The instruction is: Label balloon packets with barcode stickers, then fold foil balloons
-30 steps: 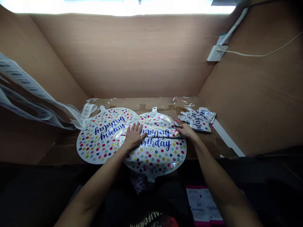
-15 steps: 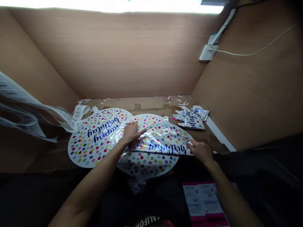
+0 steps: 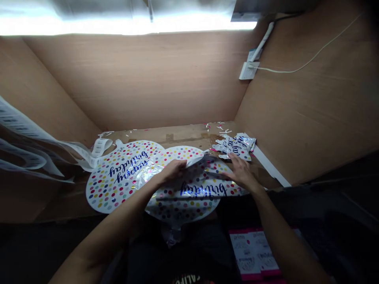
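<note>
A flat foil balloon (image 3: 189,193) with coloured dots and blue "birthday" lettering lies partly folded over at the near edge of the wooden bench. My left hand (image 3: 173,170) pinches its upper folded edge. My right hand (image 3: 241,173) rests on the balloon's right side, fingers stretched out flat. A second, unfolded dotted balloon (image 3: 120,175) lies to the left, partly under the first. A small stack of folded balloons (image 3: 233,145) sits just beyond my right hand.
Wooden panels wall in the bench (image 3: 183,134) on three sides. Strips of white barcode labels (image 3: 44,146) hang at the left. A white wall socket (image 3: 247,70) with a cable is at the upper right. Pink printed cards (image 3: 251,252) lie near my lap. Paper scraps litter the back.
The far half of the balloon has been folded toward me, so the lettering now reads upside down. My right hand swung out to the right edge and came back onto the fold.
</note>
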Available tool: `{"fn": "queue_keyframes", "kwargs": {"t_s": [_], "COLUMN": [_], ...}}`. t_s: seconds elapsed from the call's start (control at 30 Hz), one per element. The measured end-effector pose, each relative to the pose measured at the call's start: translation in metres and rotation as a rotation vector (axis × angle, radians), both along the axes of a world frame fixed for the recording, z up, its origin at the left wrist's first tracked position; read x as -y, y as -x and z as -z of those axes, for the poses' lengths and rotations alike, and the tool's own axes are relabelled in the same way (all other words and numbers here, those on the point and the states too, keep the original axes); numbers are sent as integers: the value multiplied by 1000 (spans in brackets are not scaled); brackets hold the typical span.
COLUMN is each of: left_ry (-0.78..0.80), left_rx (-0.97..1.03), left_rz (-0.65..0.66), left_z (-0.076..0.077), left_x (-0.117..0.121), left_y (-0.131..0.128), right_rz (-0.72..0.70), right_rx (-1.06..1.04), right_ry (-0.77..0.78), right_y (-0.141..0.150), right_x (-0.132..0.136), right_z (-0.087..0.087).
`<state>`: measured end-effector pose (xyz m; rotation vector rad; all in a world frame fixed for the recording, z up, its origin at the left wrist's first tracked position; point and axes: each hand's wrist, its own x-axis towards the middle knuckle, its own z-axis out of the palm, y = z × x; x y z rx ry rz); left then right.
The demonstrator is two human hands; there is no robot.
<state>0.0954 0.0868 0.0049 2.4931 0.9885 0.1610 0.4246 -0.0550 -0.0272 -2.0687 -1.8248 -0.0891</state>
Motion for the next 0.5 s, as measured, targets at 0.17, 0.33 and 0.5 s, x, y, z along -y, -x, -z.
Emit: {"fn": "queue_keyframes", "kwargs": {"t_s": [0.17,0.33,0.5], "left_ry": [-536,-611,-375], "left_rx": [278,263,145], "left_rz": [307,386,277], "left_z": [-48,-14,60], "left_x": [28,71,98], "left_y": [56,119,142], "right_rz": [-464,-749,-776], "right_rx": [-185,-47,-104], "right_ry": [-120,-128,-91], "right_y": [20,62,78], "right_x": [-7,40,60], "right_z": [-63,-20,65]}}
